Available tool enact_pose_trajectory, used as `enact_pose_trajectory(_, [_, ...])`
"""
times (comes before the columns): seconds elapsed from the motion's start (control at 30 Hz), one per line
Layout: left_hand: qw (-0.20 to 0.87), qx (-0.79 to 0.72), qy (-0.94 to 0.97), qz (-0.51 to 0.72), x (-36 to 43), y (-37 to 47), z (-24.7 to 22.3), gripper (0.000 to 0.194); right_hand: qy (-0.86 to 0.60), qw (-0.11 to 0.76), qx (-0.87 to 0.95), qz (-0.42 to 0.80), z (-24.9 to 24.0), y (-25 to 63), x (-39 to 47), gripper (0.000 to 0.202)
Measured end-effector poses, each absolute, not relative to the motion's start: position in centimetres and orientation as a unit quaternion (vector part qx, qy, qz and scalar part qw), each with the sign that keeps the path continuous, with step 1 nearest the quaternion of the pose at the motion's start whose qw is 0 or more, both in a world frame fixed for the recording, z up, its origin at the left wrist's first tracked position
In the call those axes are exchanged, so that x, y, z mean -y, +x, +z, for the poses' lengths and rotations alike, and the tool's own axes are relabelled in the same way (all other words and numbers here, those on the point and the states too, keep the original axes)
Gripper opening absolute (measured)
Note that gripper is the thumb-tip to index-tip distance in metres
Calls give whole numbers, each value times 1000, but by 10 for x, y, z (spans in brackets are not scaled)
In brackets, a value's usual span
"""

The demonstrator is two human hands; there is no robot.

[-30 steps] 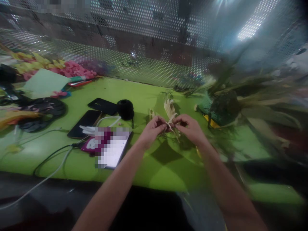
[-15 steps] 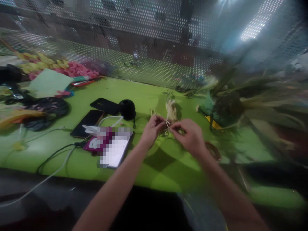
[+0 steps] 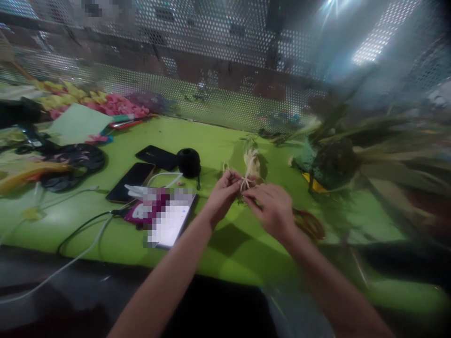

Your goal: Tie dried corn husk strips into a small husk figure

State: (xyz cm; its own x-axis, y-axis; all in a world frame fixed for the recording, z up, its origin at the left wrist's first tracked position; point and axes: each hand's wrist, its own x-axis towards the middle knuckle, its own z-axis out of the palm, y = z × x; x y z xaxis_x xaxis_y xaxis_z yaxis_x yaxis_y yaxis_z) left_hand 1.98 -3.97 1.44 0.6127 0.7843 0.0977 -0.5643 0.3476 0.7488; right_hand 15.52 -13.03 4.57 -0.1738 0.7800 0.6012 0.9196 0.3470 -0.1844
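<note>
My left hand [image 3: 222, 193] is closed, its thumb and fingers pinching pale raffia-like strands [image 3: 245, 181] that cross in a small knot or loop. Close beside it, my right hand [image 3: 273, 206] is closed too, with its fingertips on the same strands. Just beyond the fingertips lies a pale, dry husk-like bundle [image 3: 252, 162] on the green table [image 3: 225, 253]. The fingers partly hide where the strands meet the bundle. A reddish-brown looped handle [image 3: 315, 223] lies next to my right wrist.
To the left lie a black thread spool [image 3: 189, 163], two dark phones [image 3: 128, 182] [image 3: 157, 157], a lit phone [image 3: 171, 223], a purple packet [image 3: 146, 210] and cables [image 3: 93, 239]. Dried leaves [image 3: 384, 145] spread at the right. A perforated metal panel [image 3: 218, 70] stands behind.
My right hand has shifted slightly left and lower, and its fingers now sit closer to my left hand. More of the reddish-brown handle shows. The view has moved slightly.
</note>
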Motion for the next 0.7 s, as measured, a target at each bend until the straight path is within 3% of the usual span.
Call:
enact_pose_trajectory(0.43, [816,-134,389,405,42,18,20,34,-542,355,757,-83,50,150,132,13])
enact_pose_trajectory(0.7, [811,-134,392,413,38,19,15,30,-571,428,698,59,56,152,134,7])
